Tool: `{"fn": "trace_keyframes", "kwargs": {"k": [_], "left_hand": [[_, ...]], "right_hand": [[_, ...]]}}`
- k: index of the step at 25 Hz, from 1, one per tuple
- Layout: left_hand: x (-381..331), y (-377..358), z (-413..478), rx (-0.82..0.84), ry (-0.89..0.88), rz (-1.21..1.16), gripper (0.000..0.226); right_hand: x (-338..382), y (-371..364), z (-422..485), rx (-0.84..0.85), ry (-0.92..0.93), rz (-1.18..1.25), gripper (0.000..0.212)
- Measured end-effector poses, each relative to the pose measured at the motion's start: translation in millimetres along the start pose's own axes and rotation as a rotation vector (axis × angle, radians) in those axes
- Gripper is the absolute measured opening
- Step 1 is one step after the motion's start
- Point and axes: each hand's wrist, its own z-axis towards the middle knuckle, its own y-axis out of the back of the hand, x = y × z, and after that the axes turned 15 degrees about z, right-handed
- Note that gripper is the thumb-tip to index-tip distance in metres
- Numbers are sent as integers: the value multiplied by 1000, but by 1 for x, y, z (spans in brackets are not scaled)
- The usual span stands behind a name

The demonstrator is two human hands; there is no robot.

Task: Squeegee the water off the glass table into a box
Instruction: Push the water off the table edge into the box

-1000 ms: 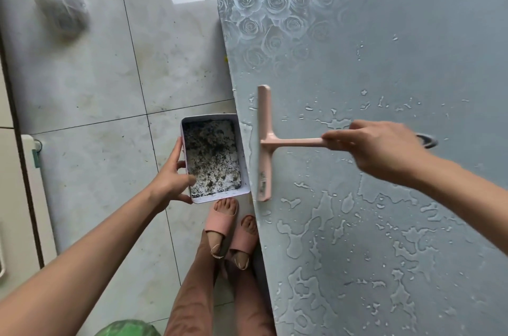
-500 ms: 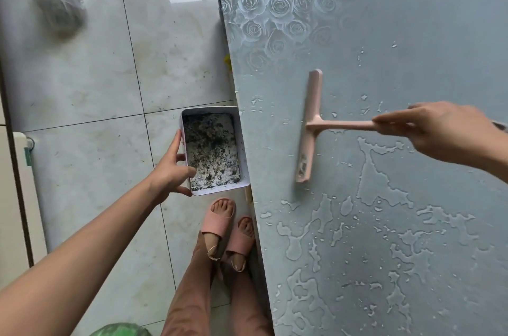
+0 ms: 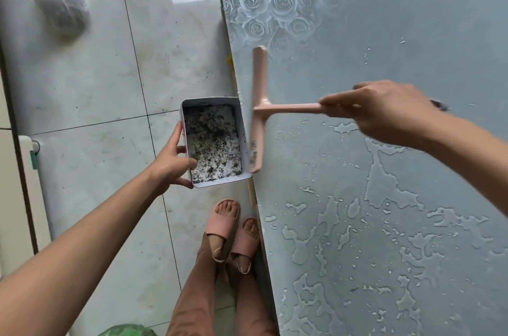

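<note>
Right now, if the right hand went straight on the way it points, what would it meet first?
Probably the box, held by the left hand: the right hand points left along the squeegee, whose blade nearly reaches its wall. Depth is unclear.

The counter (image 3: 412, 33) is seen on the right, the floor (image 3: 96, 88) on the left. The box (image 3: 209, 100) is held by the left hand (image 3: 170, 162) over the floor, just beside the counter's left edge. The squeegee (image 3: 259, 105) is set at that edge, its blade lying along it just right of the box, its handle reaching rightward into the right hand (image 3: 384, 110). Water (image 3: 384, 176) is spread over the counter's near part. Slippers (image 3: 220, 228) are placed on the floor nearer than the box. A bag (image 3: 60, 6) lies far behind, leftward.
</note>
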Motion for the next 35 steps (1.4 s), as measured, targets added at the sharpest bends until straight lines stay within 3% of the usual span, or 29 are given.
{"fn": "trace_keyframes", "kwargs": {"k": [3, 8, 13, 19, 22, 25, 29, 35], "left_hand": [[-1, 2, 1, 6, 9, -6, 105], [1, -1, -1, -2, 9, -1, 106], [0, -5, -10, -8, 29, 7, 106], [6, -17, -24, -27, 26, 25, 103], [8, -19, -27, -44, 25, 56, 101], [9, -18, -28, -45, -3, 72, 101], [17, -24, -30, -42, -11, 102, 100], [28, -36, -46, -18, 0, 86, 98]], "right_hand": [[-8, 13, -15, 25, -88, -131, 30], [19, -31, 0, 48, -6, -6, 26], [-29, -15, -45, -219, -330, 230, 32], [9, -93, -140, -191, -675, 491, 43], [31, -95, -171, -176, -657, 500, 39], [0, -59, -132, -305, -608, 488, 34], [-50, -39, -89, -343, -761, 537, 32], [41, -129, -191, -235, -786, 660, 45]]}}
